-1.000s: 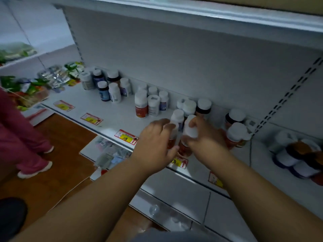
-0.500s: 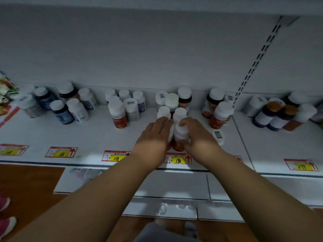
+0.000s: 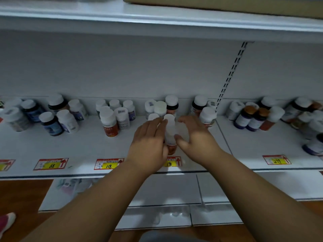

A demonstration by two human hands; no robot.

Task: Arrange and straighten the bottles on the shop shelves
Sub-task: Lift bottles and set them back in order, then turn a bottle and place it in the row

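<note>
A white-capped bottle with an orange label (image 3: 170, 135) stands near the front of the white shelf (image 3: 83, 147), at the head of a short row of like bottles running back. My left hand (image 3: 148, 145) lies flat against its left side, fingers reaching past it to the bottle behind (image 3: 153, 117). My right hand (image 3: 195, 137) is just right of it, fingers spread and curled with a gap to the bottle; only the thumb tip touches. More white-capped bottles (image 3: 172, 105) stand at the shelf's back.
Loose groups of bottles stand left (image 3: 50, 123), centre-left (image 3: 110, 122) and right (image 3: 253, 117) along the shelf. Price tags (image 3: 108, 164) line the front edge. An upper shelf (image 3: 157, 20) overhangs. A person's shoe (image 3: 7, 222) shows at the lower left on the wooden floor.
The view swung from the left to face the shelf squarely. My hands moved the front bottles into one line; my right hand has loosened off the bottle and its fingers have spread.
</note>
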